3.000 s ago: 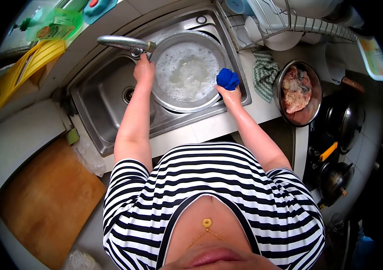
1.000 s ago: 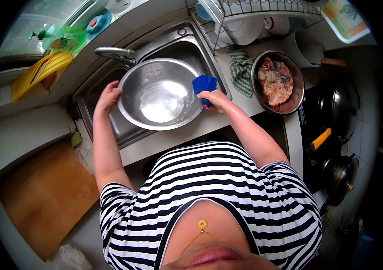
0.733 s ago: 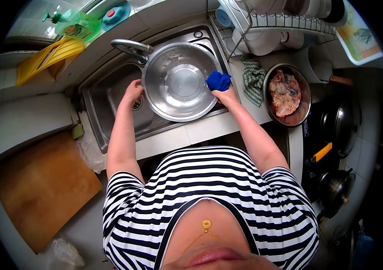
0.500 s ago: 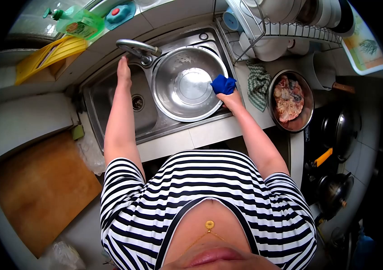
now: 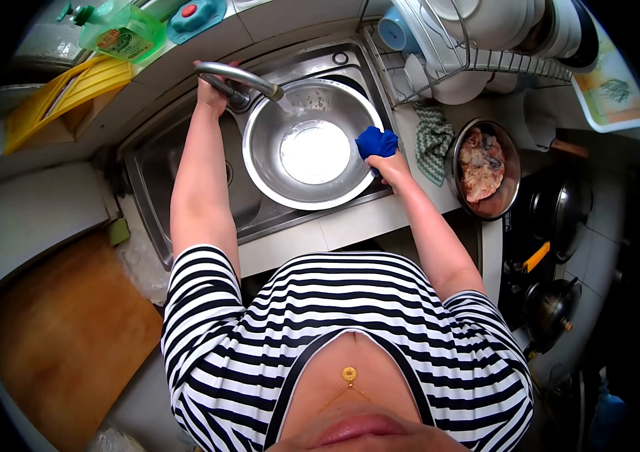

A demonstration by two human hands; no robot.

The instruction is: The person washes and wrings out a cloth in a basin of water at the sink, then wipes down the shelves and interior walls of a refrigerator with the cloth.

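My left hand is at the faucet, its fingers partly hidden behind the spout and handle. The spout's tip reaches over the rim of a large metal basin, which sits on the right side of the sink. In my right hand is a bunched blue cloth, held against the basin's right rim. A bright reflection fills the middle of the basin's bottom.
Right of the sink lie a green-and-white cloth and a metal bowl with raw meat. A dish rack stands behind them. Green soap bottle at upper left; brown board at lower left.
The foamy water seen in the basin earlier is gone. The basin was tilted forward, then set back in the sink. My left hand left its rim and moved up to the faucet.
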